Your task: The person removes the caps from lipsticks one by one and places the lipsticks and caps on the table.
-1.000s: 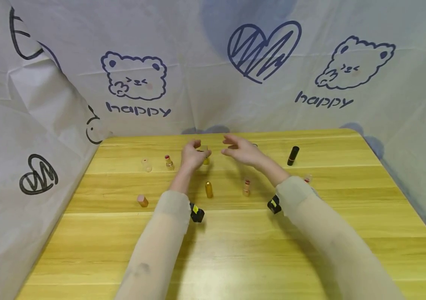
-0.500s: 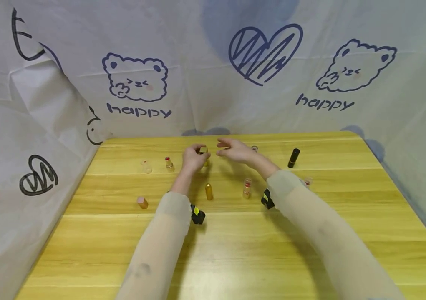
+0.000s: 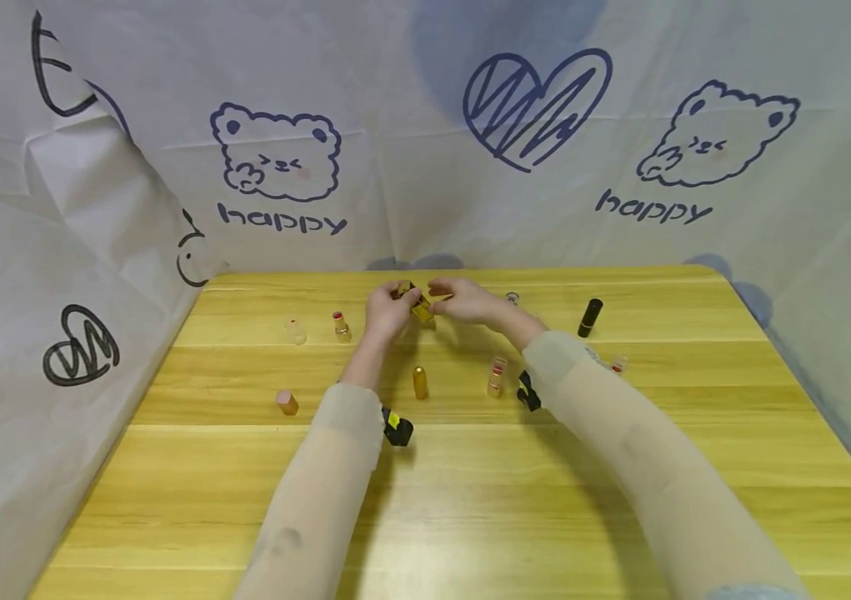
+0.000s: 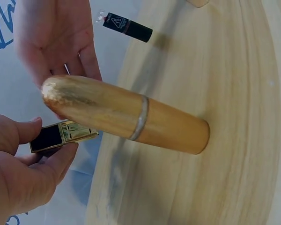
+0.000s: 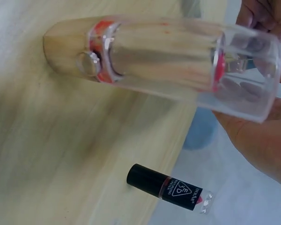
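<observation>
My left hand is at the back middle of the table. Between thumb and fingers it pinches a black and gold lipstick, tilted with its gold end toward the other hand. Close on the right is my right hand, its fingers loosely bent around that gold end; whether they touch it I cannot tell. Nearer stands a gold bullet-shaped lipstick, large in the left wrist view. To its right is a clear-capped lipstick, which partly hides the hands in the right wrist view.
A black lipstick stands at the back right. On the left are a red-tipped gold lipstick, a clear one and a rose-gold one. Another clear-topped one sits beside the right sleeve. Printed cloth hangs behind the table.
The black and gold lipstick has come up and tilted to the right in my left hand. My right hand has moved left, close to its gold end.
</observation>
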A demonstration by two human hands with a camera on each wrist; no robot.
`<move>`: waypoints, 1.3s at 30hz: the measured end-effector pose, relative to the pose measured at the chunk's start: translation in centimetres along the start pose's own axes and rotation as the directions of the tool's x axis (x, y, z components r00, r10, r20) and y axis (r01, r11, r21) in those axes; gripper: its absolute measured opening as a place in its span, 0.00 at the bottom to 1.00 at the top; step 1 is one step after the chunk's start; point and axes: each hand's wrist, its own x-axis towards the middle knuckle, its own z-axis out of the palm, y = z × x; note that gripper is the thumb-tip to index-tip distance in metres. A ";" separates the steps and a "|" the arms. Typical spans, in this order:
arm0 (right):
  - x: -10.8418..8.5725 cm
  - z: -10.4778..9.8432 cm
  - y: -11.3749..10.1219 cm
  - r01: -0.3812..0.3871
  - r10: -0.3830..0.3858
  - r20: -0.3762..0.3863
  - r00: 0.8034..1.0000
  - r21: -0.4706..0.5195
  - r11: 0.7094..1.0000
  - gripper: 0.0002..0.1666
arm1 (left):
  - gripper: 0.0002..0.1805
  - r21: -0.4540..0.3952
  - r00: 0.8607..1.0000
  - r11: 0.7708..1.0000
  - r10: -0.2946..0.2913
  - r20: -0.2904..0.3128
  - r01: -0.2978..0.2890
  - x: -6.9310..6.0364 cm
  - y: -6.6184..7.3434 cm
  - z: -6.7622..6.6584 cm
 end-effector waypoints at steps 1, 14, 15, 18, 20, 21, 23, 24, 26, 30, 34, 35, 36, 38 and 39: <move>0.0 0.0 -0.1 0.002 -0.002 0.001 1.000 -0.008 1.000 0.37 | 0.25 -0.025 1.000 1.000 -0.006 -0.001 0.006 0.0 0.2 0.0; 0.1 -0.3 -0.5 0.040 -0.046 -0.045 0.998 -0.125 0.991 0.32 | 0.25 -0.319 0.997 0.946 -0.041 0.058 0.057 -0.2 2.0 0.6; 0.1 -0.3 -0.5 0.048 -0.055 -0.053 0.997 -0.136 0.990 0.31 | 0.25 -0.320 0.997 0.945 -0.042 0.062 0.059 -0.2 2.1 0.6; 0.1 -0.3 -0.4 0.067 -0.085 -0.087 0.993 -0.189 0.980 0.27 | 0.26 -0.320 0.996 0.945 -0.039 0.075 0.062 -0.2 2.2 0.6; 0.1 -0.4 -0.3 0.072 -0.097 -0.110 0.989 -0.213 0.974 0.23 | 0.26 -0.310 0.996 0.949 -0.036 0.084 0.060 -0.2 2.2 0.6; 0.0 -0.4 -0.3 0.073 -0.100 -0.121 0.988 -0.216 0.974 0.21 | 0.26 -0.304 0.995 0.951 -0.034 0.089 0.059 -0.2 2.3 0.6; 0.0 -0.4 -0.2 0.069 -0.100 -0.138 0.985 -0.213 0.975 0.19 | 0.25 -0.293 0.995 0.954 -0.029 0.098 0.057 -0.2 2.3 0.6; 0.0 -0.4 -0.1 0.069 -0.100 -0.144 0.985 -0.208 0.976 0.18 | 0.25 -0.288 0.994 0.956 -0.027 0.103 0.055 -0.2 2.3 0.5; -0.1 -0.5 0.0 0.068 -0.099 -0.150 0.984 -0.202 0.977 0.17 | 0.23 -0.281 0.993 0.958 -0.022 0.113 0.053 -0.2 2.2 0.5; -0.2 -0.6 0.1 0.065 -0.101 -0.159 0.982 -0.215 0.974 0.18 | 0.22 -0.264 0.992 0.963 -0.016 0.129 0.050 -0.2 2.2 0.5; -0.5 -0.7 -0.1 0.059 -0.100 -0.173 0.980 -0.230 0.971 0.19 | 0.22 -0.261 0.990 0.964 -0.007 0.141 0.044 -0.3 2.3 0.5; -0.6 -0.7 -0.2 0.058 -0.101 -0.177 0.979 -0.234 0.971 0.19 | 0.23 -0.262 0.990 0.964 -0.005 0.143 0.043 -0.3 2.4 0.5; -0.6 -0.7 -0.2 0.058 -0.105 -0.182 0.978 -0.244 0.968 0.20 | 0.23 -0.261 0.989 0.964 -0.005 0.145 0.043 -0.3 2.4 0.5; -0.7 -0.7 -0.4 0.056 -0.108 -0.190 0.976 -0.261 0.964 0.20 | 0.24 -0.251 0.989 0.967 -0.005 0.147 0.043 -0.3 2.5 0.5; -0.8 -0.7 -0.5 0.054 -0.109 -0.194 0.975 -0.268 0.962 0.20 | 0.24 -0.245 0.989 0.969 -0.006 0.148 0.043 -0.3 2.5 0.5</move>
